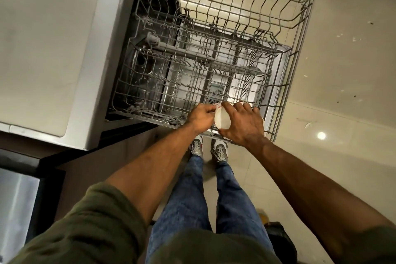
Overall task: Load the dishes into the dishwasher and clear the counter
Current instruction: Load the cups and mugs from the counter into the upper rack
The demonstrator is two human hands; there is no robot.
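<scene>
1. Gripping a white cup [221,118] from both sides, the left hand [201,116] and right hand [243,123] curl their fingers around it.
2. It sits at the near edge of the pulled-out wire dishwasher rack [300,34].
3. Grey countertop [42,49] lies at the left.

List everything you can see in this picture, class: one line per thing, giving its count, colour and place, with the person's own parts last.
Dishwasher racks: two, grey wire, pulled out, one above the other.
Bowl: one, white with red marking, at the near edge of the rack, held by both hands.
Counter: one, pale, left of the dishwasher.
Floor: pale tiles, at right.
Shoes: two, grey-white, on the floor.
Jeans: blue.
Sleeves: two, olive green.
Left hand: grips the bowl.
Right hand: grips the bowl.
</scene>
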